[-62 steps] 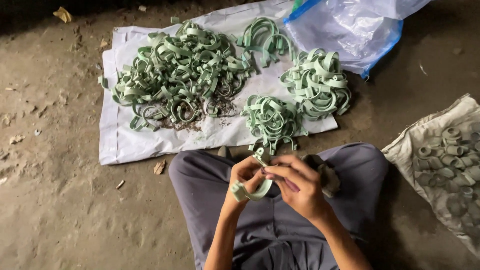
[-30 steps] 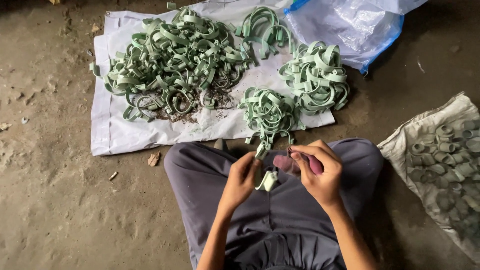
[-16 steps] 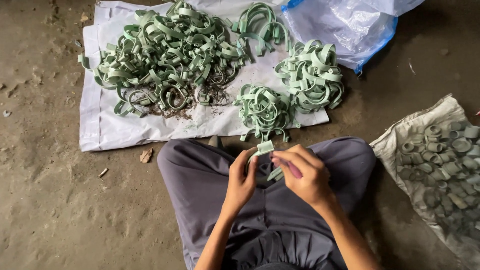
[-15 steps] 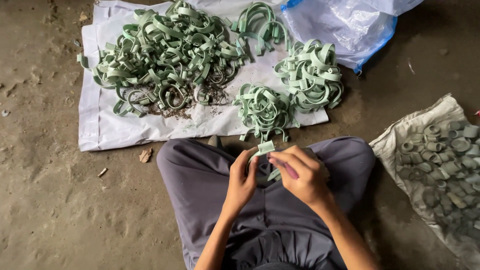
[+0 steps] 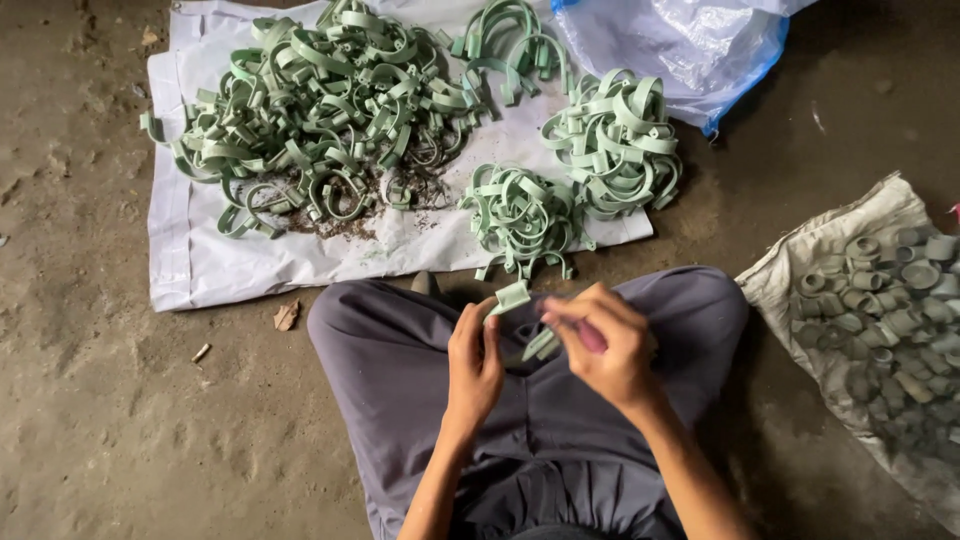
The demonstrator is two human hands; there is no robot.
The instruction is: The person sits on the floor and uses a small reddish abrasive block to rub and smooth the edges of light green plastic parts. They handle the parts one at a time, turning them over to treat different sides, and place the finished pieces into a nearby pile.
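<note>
Green clamp strip [image 5: 512, 298] pinched by both hands [image 5: 476, 355], clamp piles [image 5: 520, 215] just ahead.

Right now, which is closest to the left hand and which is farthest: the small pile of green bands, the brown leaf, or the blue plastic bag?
1. Small pile, just ahead of the left hand on the white sheet.
2. Leaf, left on the dirt.
3. Blue bag, far ahead, to the right.

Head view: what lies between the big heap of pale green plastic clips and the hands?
A bare stretch of white sheet, then the grey-trousered knee, before the left hand.
</note>
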